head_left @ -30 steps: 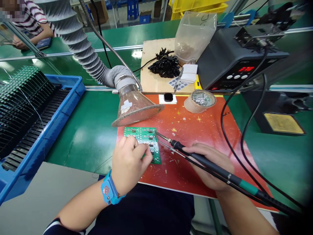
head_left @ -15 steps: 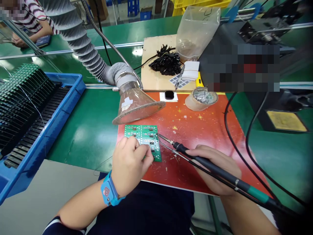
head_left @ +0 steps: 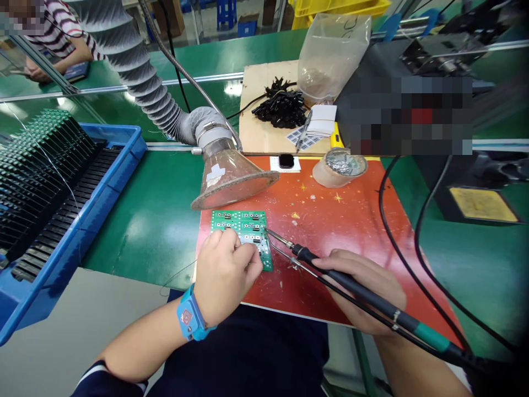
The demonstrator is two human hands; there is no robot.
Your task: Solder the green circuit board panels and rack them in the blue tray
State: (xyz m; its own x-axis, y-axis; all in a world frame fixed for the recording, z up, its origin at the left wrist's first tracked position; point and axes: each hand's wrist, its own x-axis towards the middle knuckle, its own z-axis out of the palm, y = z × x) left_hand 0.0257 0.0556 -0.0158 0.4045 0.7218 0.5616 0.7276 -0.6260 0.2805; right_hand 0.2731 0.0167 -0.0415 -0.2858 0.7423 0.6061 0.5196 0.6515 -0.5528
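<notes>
So, the left hand (head_left: 225, 278) sits on a green circuit board (head_left: 239, 223), its fingers (head_left: 223, 242) bunched narrowly on the board's near part; whether they pinch a small piece, I cannot tell. The board lies flat near the left edge of an orange-red mat (head_left: 330, 220). The right hand (head_left: 363, 309) grips a soldering iron (head_left: 351, 284) by its black handle, like a pen, with a thin solder wire (head_left: 289, 257) held alongside, and the iron's tip reaches the board's right edge. A blue strap (head_left: 190, 317) circles the left wrist. A clear funnel hood (head_left: 231, 182) hangs just beyond the board, and a roll of tape (head_left: 339, 170) lies by the mat's far edge. To the left, on a green bench (head_left: 144, 220), a blue tray (head_left: 88, 212) carries stacked boards (head_left: 45, 165).
</notes>
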